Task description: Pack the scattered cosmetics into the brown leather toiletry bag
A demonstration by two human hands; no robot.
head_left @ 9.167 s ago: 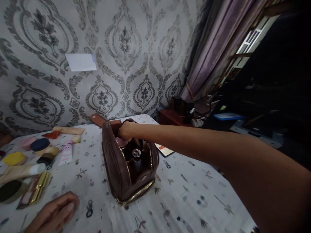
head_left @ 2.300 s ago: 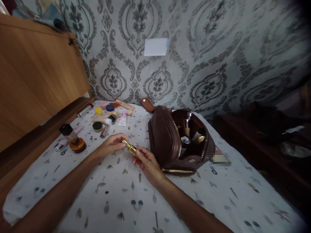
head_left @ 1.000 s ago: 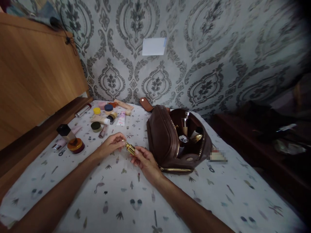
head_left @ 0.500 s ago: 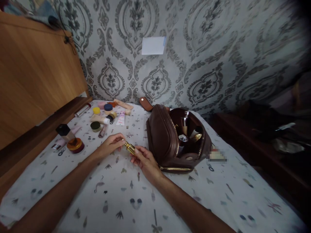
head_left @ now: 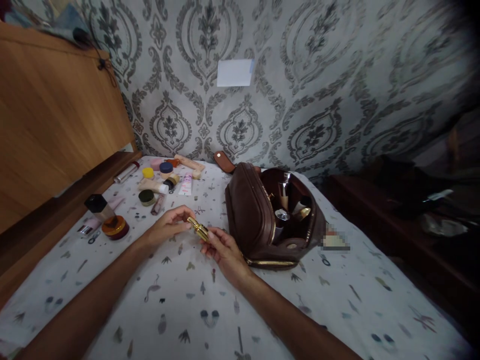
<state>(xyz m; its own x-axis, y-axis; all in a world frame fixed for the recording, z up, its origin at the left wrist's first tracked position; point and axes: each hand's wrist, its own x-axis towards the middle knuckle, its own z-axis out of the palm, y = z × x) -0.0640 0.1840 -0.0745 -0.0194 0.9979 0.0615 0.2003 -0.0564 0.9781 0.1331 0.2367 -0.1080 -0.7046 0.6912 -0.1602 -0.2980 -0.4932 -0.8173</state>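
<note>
A small shiny gold cosmetic bottle is tilted between my two hands above the printed bedsheet. My right hand is closed round its lower end, thumb on top. At its narrow upper end, the thumb and curled fingers of my left hand pinch near the tip; part of their contact is hidden. Just right of my right hand stands a brown leather makeup bag, unzipped. Inside it a clear bottle, a silver-capped container and a gold-toned item show.
Several cosmetics lie at the left: a green-lidded jar, a pink-white tube, a black-capped bottle and an amber jar. A wooden panel borders the left side. The patterned wall rises behind.
The left fingers have shifted slightly off the gold bottle's tip, so more of it shows. My right hand keeps its hold. The view has moved a little.
</note>
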